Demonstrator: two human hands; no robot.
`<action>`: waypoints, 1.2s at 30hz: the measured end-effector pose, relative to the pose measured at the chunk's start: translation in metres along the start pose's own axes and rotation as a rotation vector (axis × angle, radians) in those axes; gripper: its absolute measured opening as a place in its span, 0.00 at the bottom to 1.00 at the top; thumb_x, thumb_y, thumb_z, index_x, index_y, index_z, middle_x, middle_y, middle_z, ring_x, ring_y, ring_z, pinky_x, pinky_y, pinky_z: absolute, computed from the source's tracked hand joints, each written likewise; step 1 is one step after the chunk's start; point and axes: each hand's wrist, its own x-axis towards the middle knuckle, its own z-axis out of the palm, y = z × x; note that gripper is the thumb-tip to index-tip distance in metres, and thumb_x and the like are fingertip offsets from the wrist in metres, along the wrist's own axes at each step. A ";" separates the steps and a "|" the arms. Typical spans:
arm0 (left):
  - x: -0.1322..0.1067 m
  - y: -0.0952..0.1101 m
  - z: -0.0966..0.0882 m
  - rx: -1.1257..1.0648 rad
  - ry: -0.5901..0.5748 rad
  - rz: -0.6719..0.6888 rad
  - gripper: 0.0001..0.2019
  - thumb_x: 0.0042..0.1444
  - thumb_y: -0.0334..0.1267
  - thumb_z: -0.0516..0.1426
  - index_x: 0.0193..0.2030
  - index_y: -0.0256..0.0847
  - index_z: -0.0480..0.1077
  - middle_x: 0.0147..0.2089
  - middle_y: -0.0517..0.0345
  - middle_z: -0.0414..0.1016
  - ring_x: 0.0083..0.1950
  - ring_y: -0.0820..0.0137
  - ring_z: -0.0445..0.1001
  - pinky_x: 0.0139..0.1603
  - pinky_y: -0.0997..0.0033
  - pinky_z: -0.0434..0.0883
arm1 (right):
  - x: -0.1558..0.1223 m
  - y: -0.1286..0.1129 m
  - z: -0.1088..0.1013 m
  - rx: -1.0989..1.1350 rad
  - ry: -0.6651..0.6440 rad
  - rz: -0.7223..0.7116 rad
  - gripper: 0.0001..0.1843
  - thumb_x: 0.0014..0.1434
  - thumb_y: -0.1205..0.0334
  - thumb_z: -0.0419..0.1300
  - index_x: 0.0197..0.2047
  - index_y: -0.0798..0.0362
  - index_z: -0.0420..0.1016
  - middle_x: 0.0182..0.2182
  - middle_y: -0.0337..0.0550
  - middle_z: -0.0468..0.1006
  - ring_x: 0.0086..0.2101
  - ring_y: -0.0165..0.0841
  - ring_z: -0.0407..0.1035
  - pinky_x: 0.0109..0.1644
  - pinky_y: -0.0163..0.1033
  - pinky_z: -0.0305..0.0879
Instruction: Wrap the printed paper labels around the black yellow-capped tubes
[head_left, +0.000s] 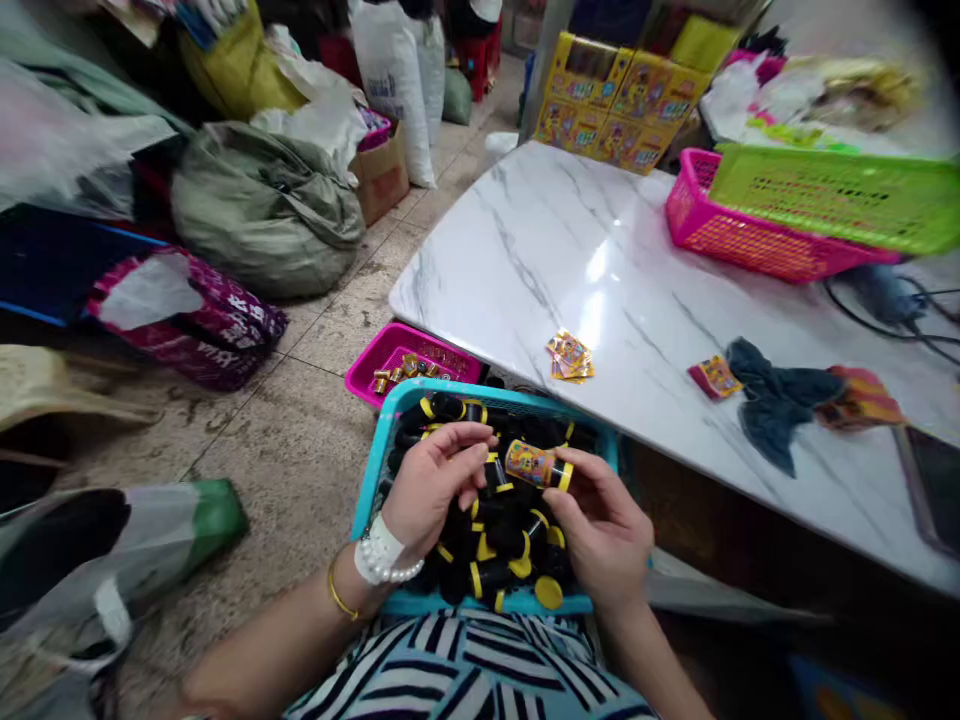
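Observation:
My right hand (609, 525) grips the yellow-capped end of a small black cylindrical bottle (531, 464) between thumb and fingers. A colourful orange label wraps its body. Just left of the bottle is my left hand (439, 480), its fingers loosely curled with the thumb apart, and I see nothing held in it. Below both hands, a blue plastic basket (375, 470) contains many black bottles with yellow caps (491, 577), lying jumbled. A small stack of printed labels (571, 357) lies on the table edge in front of me.
The white marbled table (510, 240) carries another label stack (715, 377), a dark cloth (780, 400), a phone (930, 480), pink (686, 200) and green (832, 195) baskets, and yellow boxes (581, 95). A pink tray (367, 360) with small gold pieces sits beyond my basket. Sacks (262, 210) crowd the left floor.

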 end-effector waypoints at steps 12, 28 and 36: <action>0.004 0.000 -0.002 0.219 -0.345 -0.060 0.17 0.49 0.40 0.69 0.45 0.34 0.76 0.41 0.52 0.80 0.40 0.70 0.76 0.44 0.71 0.71 | 0.009 -0.017 -0.003 -0.274 -0.260 -0.178 0.21 0.55 0.67 0.69 0.51 0.45 0.76 0.40 0.42 0.76 0.38 0.34 0.72 0.43 0.40 0.71; 0.005 -0.002 0.002 0.269 -0.404 -0.104 0.18 0.54 0.43 0.66 0.46 0.34 0.74 0.37 0.55 0.78 0.33 0.75 0.75 0.36 0.75 0.72 | -0.001 -0.018 -0.011 -0.155 -0.231 0.015 0.15 0.57 0.64 0.67 0.48 0.48 0.76 0.41 0.44 0.79 0.38 0.34 0.78 0.44 0.40 0.80; -0.005 0.011 0.012 0.646 -0.573 0.615 0.14 0.58 0.34 0.62 0.51 0.40 0.76 0.46 0.51 0.79 0.46 0.68 0.77 0.49 0.67 0.73 | -0.006 -0.047 -0.023 0.009 -0.110 0.274 0.14 0.45 0.61 0.75 0.37 0.51 0.82 0.31 0.42 0.83 0.30 0.33 0.78 0.36 0.37 0.78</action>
